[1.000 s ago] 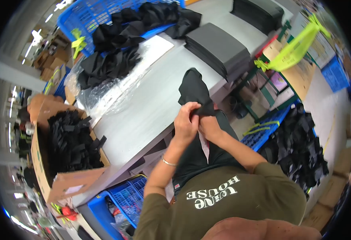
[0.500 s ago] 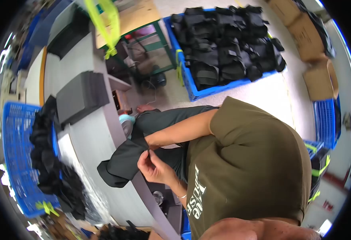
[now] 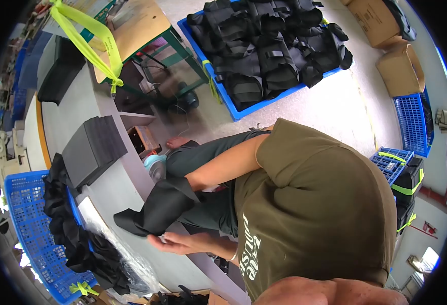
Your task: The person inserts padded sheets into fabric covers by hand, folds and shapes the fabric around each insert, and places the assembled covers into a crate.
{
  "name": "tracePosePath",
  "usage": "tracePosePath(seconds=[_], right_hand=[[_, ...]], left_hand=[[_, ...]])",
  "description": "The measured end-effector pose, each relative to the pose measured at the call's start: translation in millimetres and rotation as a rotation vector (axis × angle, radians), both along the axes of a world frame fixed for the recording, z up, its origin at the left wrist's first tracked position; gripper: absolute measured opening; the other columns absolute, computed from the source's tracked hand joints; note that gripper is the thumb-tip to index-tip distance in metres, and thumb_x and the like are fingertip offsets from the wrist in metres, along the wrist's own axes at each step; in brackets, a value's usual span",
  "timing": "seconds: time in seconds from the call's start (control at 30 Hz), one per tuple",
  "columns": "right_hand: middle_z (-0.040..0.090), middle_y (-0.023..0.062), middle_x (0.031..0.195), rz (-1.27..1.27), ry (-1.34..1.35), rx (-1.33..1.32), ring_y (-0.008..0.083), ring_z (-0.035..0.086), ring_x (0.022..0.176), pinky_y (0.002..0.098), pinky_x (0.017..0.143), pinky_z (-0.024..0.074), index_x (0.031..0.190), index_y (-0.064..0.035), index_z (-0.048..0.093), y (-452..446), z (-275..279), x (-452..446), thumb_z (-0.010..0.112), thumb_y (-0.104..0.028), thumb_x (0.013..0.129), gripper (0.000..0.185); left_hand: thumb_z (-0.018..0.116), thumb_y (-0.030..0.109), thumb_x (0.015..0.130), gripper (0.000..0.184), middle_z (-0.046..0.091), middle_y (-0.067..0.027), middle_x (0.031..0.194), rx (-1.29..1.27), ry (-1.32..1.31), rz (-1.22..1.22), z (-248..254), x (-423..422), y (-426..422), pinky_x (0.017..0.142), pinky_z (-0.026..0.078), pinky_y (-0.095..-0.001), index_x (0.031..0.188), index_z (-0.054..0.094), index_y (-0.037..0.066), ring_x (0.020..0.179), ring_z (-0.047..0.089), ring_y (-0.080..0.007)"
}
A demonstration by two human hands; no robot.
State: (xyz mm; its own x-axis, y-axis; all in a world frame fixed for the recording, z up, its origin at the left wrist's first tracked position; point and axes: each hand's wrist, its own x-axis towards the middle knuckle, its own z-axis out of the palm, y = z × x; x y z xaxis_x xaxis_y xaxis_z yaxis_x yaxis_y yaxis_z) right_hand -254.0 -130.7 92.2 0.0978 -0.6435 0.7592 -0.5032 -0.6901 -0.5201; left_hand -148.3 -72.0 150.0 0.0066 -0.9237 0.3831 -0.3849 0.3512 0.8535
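Observation:
A black fabric piece (image 3: 163, 206) hangs in loose folds over the near edge of the grey worktable, in front of my lap. My right forearm runs into it, and the cloth covers the fingers of my right hand (image 3: 195, 181), so their grip is hidden. Just below the cloth's lower edge is my left hand (image 3: 180, 244), its fingers stretched out and nothing visible in them. Whether those fingertips touch the fabric I cannot tell. On the worktable (image 3: 112, 198) beyond stands a stack of dark flat sheets (image 3: 93, 150).
Left of the table a blue crate (image 3: 25, 218) stands beside bunched black cloth (image 3: 96, 254) and clear plastic (image 3: 134, 267). A large blue bin (image 3: 238, 113) on the floor holds several black padded pieces (image 3: 279, 61). Cardboard boxes (image 3: 399, 68) line the far right. A green-legged table (image 3: 149, 30) stands ahead.
My left hand has let go of the cloth edge it was pinching and opened lower down. The fabric has shifted around my right hand. The view has tilted.

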Motion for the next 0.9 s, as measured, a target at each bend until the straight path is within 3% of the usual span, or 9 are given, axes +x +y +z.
tracePosePath(seconds=[0.1, 0.33, 0.4, 0.53, 0.6, 0.63, 0.73, 0.77, 0.9], right_hand=[[0.066, 0.0097, 0.086, 0.038, 0.002, 0.000, 0.0281, 0.065, 0.083, 0.0416, 0.063, 0.0516, 0.091, -0.0071, 0.065, 0.3, 4.0, -0.9, 0.066, -0.018, 0.074, 0.020], [0.066, 0.0143, 0.089, 0.125, 0.155, 0.322, 0.0291, 0.066, 0.084, 0.0400, 0.065, 0.0529, 0.095, -0.0015, 0.062, -0.5, 27.9, -7.1, 0.064, -0.020, 0.076, 0.026], [0.064, 0.0151, 0.090, -0.044, 0.201, 0.452, 0.0277, 0.063, 0.085, 0.0391, 0.067, 0.0518, 0.097, 0.0006, 0.060, -0.2, 40.1, -11.7, 0.060, -0.016, 0.080, 0.024], [0.063, 0.0140, 0.088, -0.156, -0.080, 0.597, 0.0255, 0.061, 0.082, 0.0381, 0.065, 0.0497, 0.097, 0.0017, 0.059, -31.3, 19.0, -6.2, 0.058, -0.016, 0.081, 0.024], [0.063, 0.0134, 0.088, -0.157, -0.249, 0.660, 0.0243, 0.060, 0.080, 0.0375, 0.064, 0.0486, 0.097, 0.0022, 0.059, -45.7, 5.0, 0.8, 0.058, -0.017, 0.082, 0.024], [0.063, 0.0131, 0.087, -0.137, -0.314, 0.691, 0.0238, 0.060, 0.080, 0.0373, 0.064, 0.0481, 0.097, 0.0025, 0.059, -48.7, -1.1, 6.2, 0.058, -0.017, 0.083, 0.024], [0.062, 0.0123, 0.086, -0.070, -0.480, 0.771, 0.0221, 0.058, 0.078, 0.0365, 0.062, 0.0465, 0.097, 0.0032, 0.058, -50.7, -13.2, 19.2, 0.057, -0.017, 0.084, 0.024], [0.062, 0.0120, 0.086, -0.047, -0.534, 0.793, 0.0215, 0.058, 0.077, 0.0362, 0.062, 0.0459, 0.097, 0.0035, 0.057, -50.2, -17.5, 22.0, 0.056, -0.017, 0.084, 0.024], [0.061, 0.0109, 0.084, 0.060, -0.714, 0.869, 0.0193, 0.056, 0.074, 0.0352, 0.060, 0.0438, 0.097, 0.0046, 0.056, -41.6, -31.4, 43.2, 0.055, -0.018, 0.086, 0.025]], left_hand=[[0.038, 0.045, 0.104, 0.066, 0.048, -0.0252, 0.136, 0.060, 0.008, 0.002, 0.0, 5.2, -18.8, 0.112, 0.031, -0.0393, 0.139, 0.040, -0.011, 0.128, 0.046, -0.0279], [0.037, 0.040, 0.104, 0.063, 0.045, -0.0255, 0.140, 0.254, 0.186, -0.306, -17.3, 49.6, -52.3, 0.112, 0.032, -0.0396, 0.142, 0.036, -0.010, 0.130, 0.045, -0.0282], [0.036, 0.035, 0.105, 0.058, 0.045, -0.0242, 0.142, 0.270, 0.223, -0.307, -16.7, 34.7, -48.3, 0.113, 0.032, -0.0406, 0.144, 0.036, -0.008, 0.133, 0.043, -0.0289], [0.067, 0.028, 0.086, 0.083, 0.017, -0.0226, 0.157, -0.056, -0.061, -0.118, -25.4, 4.8, -3.2, 0.111, 0.033, -0.0464, 0.152, 0.023, 0.000, 0.141, 0.031, -0.0350], [0.076, 0.020, 0.081, 0.080, 0.018, -0.0197, 0.157, -0.141, -0.116, -0.290, -30.4, -8.8, 12.9, 0.110, 0.033, -0.0474, 0.146, 0.034, 0.001, 0.143, 0.026, -0.0329], [0.076, 0.012, 0.083, 0.057, 0.038, -0.0197, 0.147, -0.189, -0.192, -0.198, -26.6, -18.2, 21.3, 0.103, 0.041, -0.0445, 0.132, 0.050, -0.002, 0.132, 0.042, -0.0306], [0.068, 0.005, 0.088, 0.030, 0.058, -0.0182, 0.124, 0.051, -0.092, -0.120, -37.3, 7.7, 3.9, 0.095, 0.047, -0.0381, 0.116, 0.061, -0.004, 0.114, 0.057, -0.0265], [0.062, 0.001, 0.091, 0.014, 0.066, -0.0130, 0.103, 0.072, 0.058, -0.109, -36.7, 12.1, -3.5, 0.086, 0.050, -0.0312, 0.105, 0.064, -0.004, 0.095, 0.063, -0.0198], [0.058, 0.006, 0.096, 0.014, 0.063, -0.0081, 0.102, 0.347, 0.467, -0.275, -50.8, 40.0, -20.4, 0.081, 0.050, -0.0271, 0.107, 0.059, -0.002, 0.089, 0.061, -0.0137]])
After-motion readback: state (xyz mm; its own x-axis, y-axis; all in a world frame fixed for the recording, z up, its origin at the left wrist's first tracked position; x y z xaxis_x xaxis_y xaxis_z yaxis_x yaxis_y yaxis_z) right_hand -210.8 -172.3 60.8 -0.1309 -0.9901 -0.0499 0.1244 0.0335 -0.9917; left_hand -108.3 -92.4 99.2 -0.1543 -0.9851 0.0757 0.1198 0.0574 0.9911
